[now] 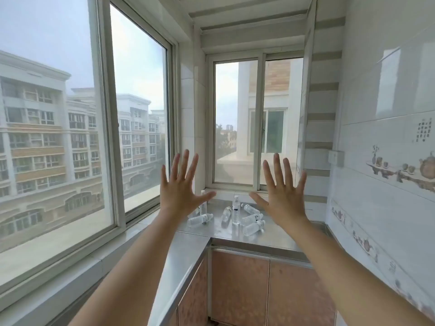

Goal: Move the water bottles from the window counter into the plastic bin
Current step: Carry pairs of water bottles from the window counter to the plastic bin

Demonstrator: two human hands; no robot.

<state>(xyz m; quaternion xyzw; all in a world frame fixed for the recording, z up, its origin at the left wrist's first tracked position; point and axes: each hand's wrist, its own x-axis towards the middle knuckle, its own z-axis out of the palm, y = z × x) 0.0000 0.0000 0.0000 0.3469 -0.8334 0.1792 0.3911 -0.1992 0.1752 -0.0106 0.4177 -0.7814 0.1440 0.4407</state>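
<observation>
Water bottles (236, 216), clear with white caps, cluster on the steel window counter (219, 231) beneath the small sliding window (257, 123); one stands upright, most lie tipped over. Bare steel runs along the counter's front edge. Left hand (180, 187) and right hand (282, 191) hover above, fingers spread wide, holding nothing.

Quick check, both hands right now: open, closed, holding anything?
Left hand: open, fingers spread, holding nothing.
Right hand: open, fingers spread, holding nothing.
</observation>
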